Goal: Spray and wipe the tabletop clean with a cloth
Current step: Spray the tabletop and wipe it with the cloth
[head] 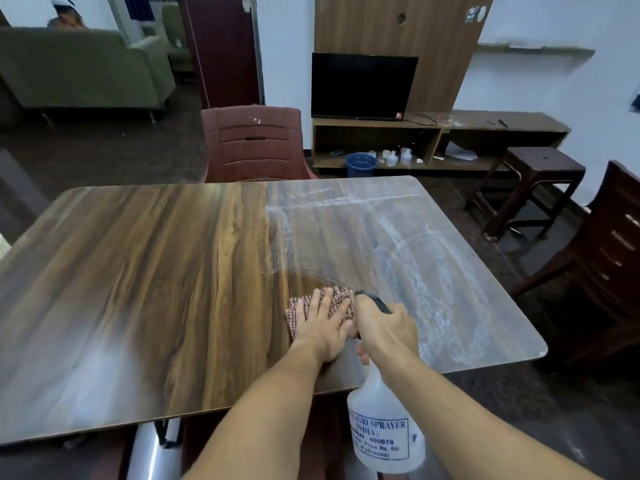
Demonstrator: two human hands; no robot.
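Cloth (pixel 332 306) lies flat on the counter (pixel 145 271) near its front edge, pinned under my left hand (pixel 323 329), fingers spread, palm down, no closed grip on it. My right hand (pixel 386 332) is wrapped tight around the neck of the spray bottle (pixel 384 427), its nozzle pointing out over the counter just beside the cloth, its body hanging past the front edge.

The left half of the counter looks clean and glossy; the right half carries a whitish film with streaks, so I judge the job roughly half done.

The risk from here: my hands are almost touching, so a squeeze now could soak my fingers and the cloth rather than the dirty patch. Wide wiping sweeps could also knock the bottle. The wet film may dry into streaks if left waiting.
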